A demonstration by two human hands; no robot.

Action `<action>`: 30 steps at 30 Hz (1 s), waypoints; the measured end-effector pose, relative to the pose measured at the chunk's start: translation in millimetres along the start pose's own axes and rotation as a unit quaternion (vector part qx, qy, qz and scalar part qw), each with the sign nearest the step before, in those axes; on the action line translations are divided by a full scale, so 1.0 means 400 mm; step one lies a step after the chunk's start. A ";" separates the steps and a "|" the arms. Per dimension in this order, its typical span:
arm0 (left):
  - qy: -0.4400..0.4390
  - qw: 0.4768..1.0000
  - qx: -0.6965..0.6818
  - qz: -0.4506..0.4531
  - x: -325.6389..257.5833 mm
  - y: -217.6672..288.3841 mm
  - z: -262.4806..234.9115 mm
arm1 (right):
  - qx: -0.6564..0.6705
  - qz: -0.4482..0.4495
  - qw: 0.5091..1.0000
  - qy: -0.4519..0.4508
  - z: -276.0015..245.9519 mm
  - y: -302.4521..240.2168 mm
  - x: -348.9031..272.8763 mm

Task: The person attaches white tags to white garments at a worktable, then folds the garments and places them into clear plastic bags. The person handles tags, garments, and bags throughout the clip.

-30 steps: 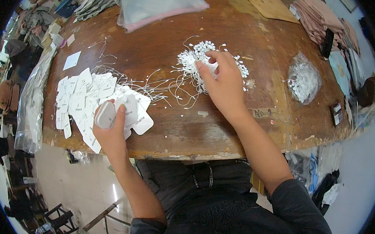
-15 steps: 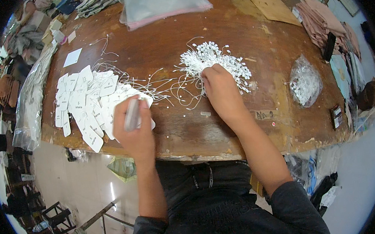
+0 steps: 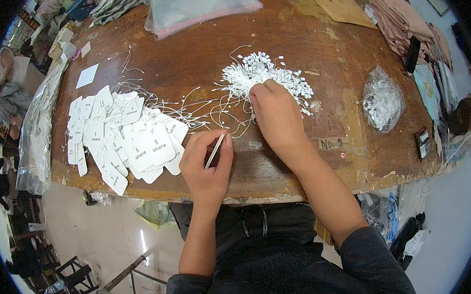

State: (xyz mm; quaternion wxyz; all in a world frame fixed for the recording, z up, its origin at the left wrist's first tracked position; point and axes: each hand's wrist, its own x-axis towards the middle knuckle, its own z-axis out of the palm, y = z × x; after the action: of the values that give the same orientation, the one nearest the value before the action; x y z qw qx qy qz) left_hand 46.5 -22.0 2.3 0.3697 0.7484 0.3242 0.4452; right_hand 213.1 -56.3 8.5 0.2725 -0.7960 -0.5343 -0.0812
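Observation:
My left hand is closed on a white hang tag, seen nearly edge-on between thumb and fingers. To its left spreads a heap of white hang tags with rounded corners and dark print, some with strings trailing toward the middle. My right hand is pinched at the near side of a tangled pile of white tag strings with small plastic ends. Its fingertips hide whatever lies between them, so I cannot make out what they hold.
Clear plastic bags lie at the far side of the wooden table. On the right rest a bag of white strings, a small dark box and folded pink cloth. A brown card lies at the far right.
My left hand has moved right, away from the tag heap, with the hang tag now turned edge-on. My right hand stays at the string pile, almost unmoved.

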 end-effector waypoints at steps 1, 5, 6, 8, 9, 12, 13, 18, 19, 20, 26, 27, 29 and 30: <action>0.004 1.000 -0.004 0.003 0.001 -0.001 0.000 | -0.013 -0.016 1.000 0.021 -0.002 -0.001 0.002; 0.009 0.999 -0.028 -0.027 0.000 -0.006 0.000 | 0.004 -0.044 0.990 0.130 -0.004 -0.012 0.011; 0.008 0.998 -0.037 -0.043 -0.001 -0.008 -0.001 | 0.040 -0.026 0.990 0.134 -0.003 -0.015 0.013; 0.007 0.998 -0.039 -0.042 -0.003 -0.009 -0.003 | 0.111 -0.006 0.982 0.154 0.001 -0.019 0.016; 0.007 0.998 -0.039 -0.040 -0.003 -0.010 -0.003 | 0.141 -0.007 0.979 0.145 0.002 -0.019 0.015; 0.009 0.999 -0.038 -0.022 -0.002 -0.013 -0.002 | 0.203 -0.010 0.972 0.121 0.004 -0.014 0.015; 0.009 0.999 -0.039 -0.024 -0.002 -0.014 -0.001 | 0.211 -0.007 0.971 0.115 0.003 -0.013 0.016; 0.014 0.998 -0.046 -0.028 -0.003 -0.016 -0.001 | 0.257 0.026 0.953 0.156 -0.023 -0.016 0.016; 0.018 0.997 -0.061 -0.047 -0.004 -0.015 -0.003 | 0.278 0.023 0.942 0.185 -0.031 -0.021 0.013; 0.020 0.995 -0.073 -0.068 -0.006 -0.013 -0.005 | 0.297 0.014 0.930 0.215 -0.037 -0.027 0.008; 0.033 0.988 -0.115 -0.097 -0.007 -0.009 -0.012 | 0.393 -0.099 0.912 -0.065 -0.016 -0.081 -0.016; 0.032 0.988 -0.118 -0.098 -0.004 -0.010 -0.011 | 0.401 -0.075 0.903 -0.134 -0.017 -0.078 -0.023; 0.031 0.990 -0.106 -0.090 -0.002 -0.011 -0.010 | 0.434 -0.049 0.889 -0.137 -0.012 -0.079 -0.027; 0.030 0.991 -0.100 -0.087 0.000 -0.011 -0.008 | 0.450 -0.037 0.881 -0.139 -0.011 -0.080 -0.028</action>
State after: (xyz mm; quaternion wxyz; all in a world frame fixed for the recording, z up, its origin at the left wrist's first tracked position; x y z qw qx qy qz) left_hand 43.0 -18.8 -0.3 0.4700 0.6626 0.3534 0.4638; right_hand 180.6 -58.6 18.3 0.5215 -0.5704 -0.5745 0.2695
